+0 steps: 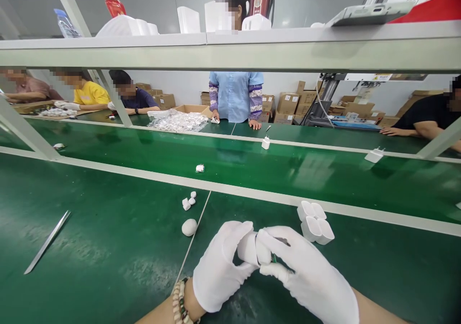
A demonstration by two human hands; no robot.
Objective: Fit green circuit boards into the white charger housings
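Note:
Both my hands wear white gloves and meet above the green bench. My left hand [225, 266] is closed around a white plastic charger casing [247, 248]. From the other side, my right hand [302, 266] pinches a white charger part [263, 252] against the casing's end. A sliver of green shows under the right fingers, the rest covered by them. Right of my hands stand several open white casings [312, 228] in a cluster. To the left lie a round white putty-like lump [189, 227] and a few smaller white lumps [186, 204].
Metal tweezers [47, 242] lie at the left. Beyond a pale rail, a green conveyor belt [151, 153] carries a small white part [200, 168] and white plug chargers [375, 155]. A shelf [230, 55] crosses above. A person in blue [236, 95] stands opposite; others sit farther off.

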